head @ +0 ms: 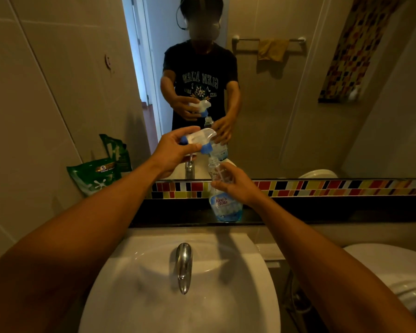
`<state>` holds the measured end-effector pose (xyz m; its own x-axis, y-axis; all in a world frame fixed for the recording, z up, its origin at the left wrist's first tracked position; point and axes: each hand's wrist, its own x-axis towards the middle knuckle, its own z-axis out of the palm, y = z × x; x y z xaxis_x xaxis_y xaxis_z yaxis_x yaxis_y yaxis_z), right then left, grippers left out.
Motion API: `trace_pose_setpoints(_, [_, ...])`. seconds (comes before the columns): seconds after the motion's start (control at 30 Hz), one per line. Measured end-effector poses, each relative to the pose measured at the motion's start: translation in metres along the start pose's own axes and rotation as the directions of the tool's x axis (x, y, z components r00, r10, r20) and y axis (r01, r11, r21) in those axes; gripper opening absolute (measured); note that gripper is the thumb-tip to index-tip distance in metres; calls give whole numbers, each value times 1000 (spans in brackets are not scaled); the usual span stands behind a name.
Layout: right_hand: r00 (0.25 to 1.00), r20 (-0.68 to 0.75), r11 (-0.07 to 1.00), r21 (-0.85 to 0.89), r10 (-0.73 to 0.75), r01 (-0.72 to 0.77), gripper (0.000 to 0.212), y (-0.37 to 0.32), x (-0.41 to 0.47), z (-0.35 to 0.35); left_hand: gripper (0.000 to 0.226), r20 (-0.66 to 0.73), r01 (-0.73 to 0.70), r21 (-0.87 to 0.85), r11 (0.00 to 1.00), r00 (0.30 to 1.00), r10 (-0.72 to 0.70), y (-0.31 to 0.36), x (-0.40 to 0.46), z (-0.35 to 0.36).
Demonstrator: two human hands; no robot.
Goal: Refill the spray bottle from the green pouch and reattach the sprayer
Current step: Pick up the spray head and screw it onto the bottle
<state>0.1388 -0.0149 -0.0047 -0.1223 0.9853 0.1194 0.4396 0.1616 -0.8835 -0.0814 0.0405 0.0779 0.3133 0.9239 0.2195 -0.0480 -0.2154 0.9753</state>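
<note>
A clear spray bottle with a blue-and-white label stands upright on the dark ledge behind the sink, a little blue liquid at its bottom. My right hand grips its upper body. My left hand holds the white sprayer head with blue nozzle and collar just above and left of the open bottle neck. The dip tube runs down from the collar into the neck. The green pouch leans against the left wall on the same ledge, untouched.
A white sink with a chrome tap lies below my arms. The mirror reflects me and a towel rail. A coloured mosaic tile strip runs along the ledge. A white toilet sits at the right.
</note>
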Motion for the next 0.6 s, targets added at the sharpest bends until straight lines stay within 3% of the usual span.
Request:
trace_pose_setpoints(0.33, [1000, 9, 997, 69, -15, 15, 41, -17, -7, 5, 49, 20, -15, 94, 995, 1000, 13, -4, -14, 19])
trace_pose_setpoints(0.6, [997, 70, 989, 142, 31, -41, 40, -26, -10, -1, 48, 53, -81, 127, 989, 996, 75, -4, -15, 18])
